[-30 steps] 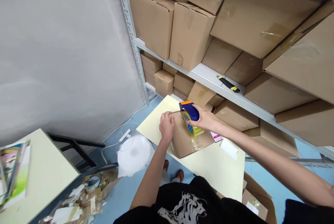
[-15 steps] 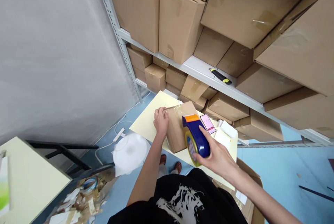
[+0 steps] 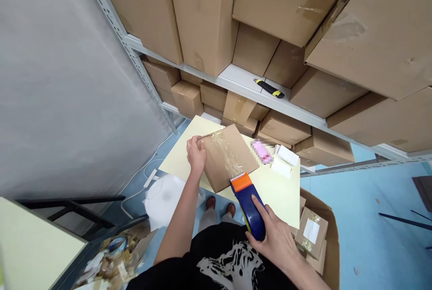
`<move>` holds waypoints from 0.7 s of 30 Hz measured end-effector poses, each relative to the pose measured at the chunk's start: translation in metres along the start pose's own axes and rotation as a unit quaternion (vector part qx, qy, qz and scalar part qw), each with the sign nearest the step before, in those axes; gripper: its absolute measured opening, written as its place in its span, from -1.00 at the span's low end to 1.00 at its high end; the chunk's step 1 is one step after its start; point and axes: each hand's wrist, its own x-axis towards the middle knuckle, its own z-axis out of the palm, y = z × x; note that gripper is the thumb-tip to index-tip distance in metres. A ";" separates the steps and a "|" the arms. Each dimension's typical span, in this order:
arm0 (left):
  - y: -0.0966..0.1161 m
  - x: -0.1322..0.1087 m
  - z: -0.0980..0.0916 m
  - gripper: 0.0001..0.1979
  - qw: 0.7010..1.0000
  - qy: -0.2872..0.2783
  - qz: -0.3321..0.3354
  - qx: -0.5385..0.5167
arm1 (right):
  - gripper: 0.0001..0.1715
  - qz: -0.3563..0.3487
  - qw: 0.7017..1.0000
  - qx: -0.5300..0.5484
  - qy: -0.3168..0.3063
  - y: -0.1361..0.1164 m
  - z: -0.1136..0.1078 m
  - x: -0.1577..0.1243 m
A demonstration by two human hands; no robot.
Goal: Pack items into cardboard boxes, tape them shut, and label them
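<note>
A small cardboard box lies on a pale yellow table. A strip of clear tape runs across its top. My left hand is closed on the box's far left corner, pinching the tape end there. My right hand grips a blue tape dispenser with an orange head, held at the box's near edge.
A pink phone and white slips lie on the table to the right. Metal shelving packed with cartons stands behind, a yellow-black utility knife on it. An open carton with small boxes sits lower right. Scraps litter the floor lower left.
My right hand has drawn the dispenser from the box's far end back over its top to the near edge, laying tape. The left hand stayed on the corner. The camera tilted.
</note>
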 end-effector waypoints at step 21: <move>-0.072 0.041 0.003 -0.52 0.984 -0.130 -0.011 -0.125 | -0.23 -0.124 0.979 0.037 0.160 0.060 0.111 0.052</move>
